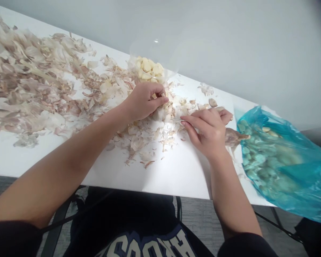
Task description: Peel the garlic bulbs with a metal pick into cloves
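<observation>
Over the scattered skins, my left hand is closed in a pinch, thumb against the bent fingers. Whatever it holds is mostly hidden by the fingers. My right hand grips a thin, shiny metal tool between thumb and fingertips, its tip pointing left toward the garlic skins below my left hand. Just behind my left hand, peeled garlic cloves sit in a clear plastic bag or container. A purplish garlic bulb lies beside my right wrist, partly covered by it.
A large heap of papery garlic skins covers the left of the white table. At the right, a blue plastic bag holding pale garlic pieces hangs over the front edge. Behind the table stands a pale wall.
</observation>
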`<state>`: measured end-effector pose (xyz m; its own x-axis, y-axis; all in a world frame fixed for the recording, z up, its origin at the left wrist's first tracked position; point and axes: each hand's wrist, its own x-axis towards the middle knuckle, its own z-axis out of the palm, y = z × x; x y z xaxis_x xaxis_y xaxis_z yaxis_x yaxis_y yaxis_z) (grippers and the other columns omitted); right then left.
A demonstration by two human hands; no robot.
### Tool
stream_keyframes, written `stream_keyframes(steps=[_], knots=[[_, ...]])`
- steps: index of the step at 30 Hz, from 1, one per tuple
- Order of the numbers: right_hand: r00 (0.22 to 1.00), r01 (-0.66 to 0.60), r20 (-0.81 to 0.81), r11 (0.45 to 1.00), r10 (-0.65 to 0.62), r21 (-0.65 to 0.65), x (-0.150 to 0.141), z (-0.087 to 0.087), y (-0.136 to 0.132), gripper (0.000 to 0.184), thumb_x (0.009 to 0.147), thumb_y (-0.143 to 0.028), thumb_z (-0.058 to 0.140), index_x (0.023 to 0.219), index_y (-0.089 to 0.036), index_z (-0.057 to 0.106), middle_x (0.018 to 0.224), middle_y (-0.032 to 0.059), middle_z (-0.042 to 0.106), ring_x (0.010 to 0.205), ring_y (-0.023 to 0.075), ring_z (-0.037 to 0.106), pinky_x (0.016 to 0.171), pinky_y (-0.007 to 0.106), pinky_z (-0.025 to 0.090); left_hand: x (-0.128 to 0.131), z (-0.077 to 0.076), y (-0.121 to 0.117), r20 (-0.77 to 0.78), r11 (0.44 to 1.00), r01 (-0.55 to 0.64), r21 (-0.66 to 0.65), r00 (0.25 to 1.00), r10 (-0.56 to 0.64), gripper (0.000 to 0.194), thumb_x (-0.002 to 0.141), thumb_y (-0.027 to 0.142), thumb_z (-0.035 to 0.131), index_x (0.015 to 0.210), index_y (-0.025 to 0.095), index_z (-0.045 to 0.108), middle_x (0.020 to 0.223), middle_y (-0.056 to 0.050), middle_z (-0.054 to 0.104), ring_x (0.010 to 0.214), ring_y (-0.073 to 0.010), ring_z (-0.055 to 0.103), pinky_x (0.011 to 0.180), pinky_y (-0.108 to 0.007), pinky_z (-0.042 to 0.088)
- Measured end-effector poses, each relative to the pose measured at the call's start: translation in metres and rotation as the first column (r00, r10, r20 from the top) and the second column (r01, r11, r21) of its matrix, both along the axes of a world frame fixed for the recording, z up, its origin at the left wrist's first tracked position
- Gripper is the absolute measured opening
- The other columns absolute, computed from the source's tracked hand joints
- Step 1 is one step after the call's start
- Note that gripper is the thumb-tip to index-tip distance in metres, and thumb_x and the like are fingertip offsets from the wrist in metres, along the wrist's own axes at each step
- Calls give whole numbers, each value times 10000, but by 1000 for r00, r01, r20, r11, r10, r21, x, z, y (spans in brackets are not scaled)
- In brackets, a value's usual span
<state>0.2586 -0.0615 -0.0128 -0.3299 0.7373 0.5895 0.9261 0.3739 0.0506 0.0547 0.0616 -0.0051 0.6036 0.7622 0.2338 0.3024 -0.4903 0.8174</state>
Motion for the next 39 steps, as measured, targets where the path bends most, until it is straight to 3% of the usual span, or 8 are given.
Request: stream_keyframes(steps=[6,11,16,21,31,39], knots=[[999,-29,-28,995,27,-91,-2,1,1,130,928,-267,583,923,-254,712,831,-5,699,775,156,541,787,362,244,0,-3,1,-14,999,5,52,1000,-4,169,834,241,587,683,165,593,664,-2,565,673,-122,496,649,-278,398],[997,-78,-32,985,74,-155,-6,1,0,149,932,-244,575,925,-257,723,847,-16,702,796,146,538,793,367,239,-1,1,0,-16,996,10,-92,1000,-11,186,870,222,599,698,152,592,594,24,566,459,-53,430,517,-245,364],[994,-73,-89,997,69,-35,-3,4,-1,120,912,-278,607,908,-243,722,816,-10,682,779,145,541,814,375,261,-2,4,-1,-22,997,0,-81,1000,-2,177,876,179,613,700,155,606,533,50,538,405,-42,440,484,-234,356],[998,-69,-8,997,69,44,4,3,1,89,886,-281,646,947,-271,710,805,-18,663,771,143,520,838,367,261,-3,3,-1,-18,996,1,-91,1000,-3,195,889,181,610,695,158,601,488,55,524,382,-50,443,453,-233,341],[998,-8,61,998,5,58,10,-6,-1,221,911,-243,607,1074,-378,672,868,-15,654,819,136,492,854,392,235,-2,1,2,-5,995,17,-101,1000,-18,198,870,225,615,679,178,590,473,50,531,395,-64,441,485,-263,377],[996,-80,30,996,79,31,14,-2,-1,195,889,-234,625,1024,-358,692,795,-6,621,779,138,442,796,361,307,-2,1,2,-1,994,29,-103,1000,-29,220,869,247,602,656,197,571,502,32,545,416,-78,443,521,-303,411]])
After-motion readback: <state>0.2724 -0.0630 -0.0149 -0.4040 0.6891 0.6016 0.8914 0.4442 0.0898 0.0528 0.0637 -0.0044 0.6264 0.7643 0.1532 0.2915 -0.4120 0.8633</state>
